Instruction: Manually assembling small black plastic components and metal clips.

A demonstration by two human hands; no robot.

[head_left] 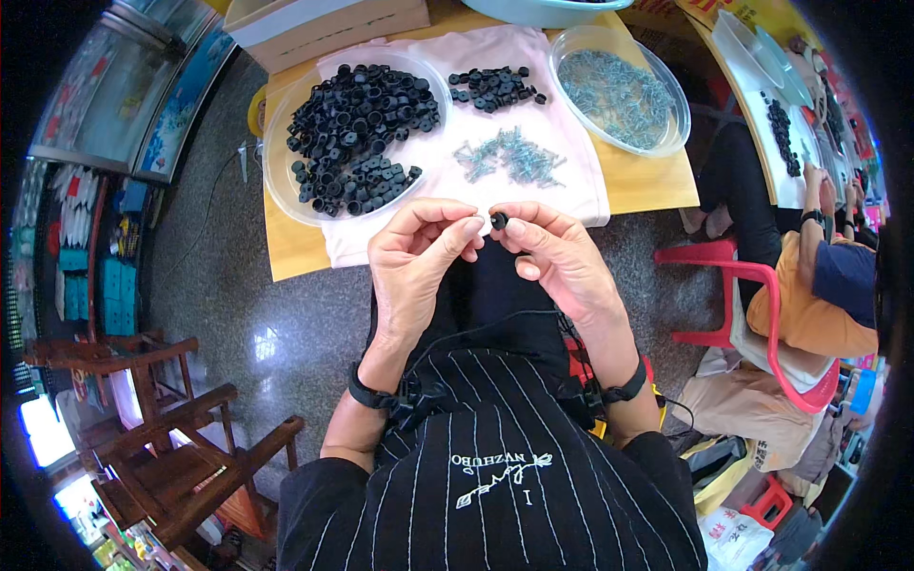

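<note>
My right hand (555, 249) pinches a small round black plastic cap (499, 220) between thumb and fingertips, just beyond the cloth's near edge. Close beside it, my left hand (426, 243) is closed in a pinch; whatever lies between its fingertips is too small to make out. Ahead on a pale pink cloth (466, 205) is a loose heap of silver screws (514, 158), with a pile of black plastic pieces (495, 88) behind it. On the left, a clear round tray (276, 181) holds many black caps (357, 124). A clear oval tub (678, 133) of screws (614, 90) stands on the right.
The cloth covers part of a wooden table (657, 186). A cardboard box (328, 29) and a light blue basin (543, 9) stand at its back. To the right, another person sits on a pink chair (733, 285) by a second table. Dark wooden chairs (181, 447) stand at left.
</note>
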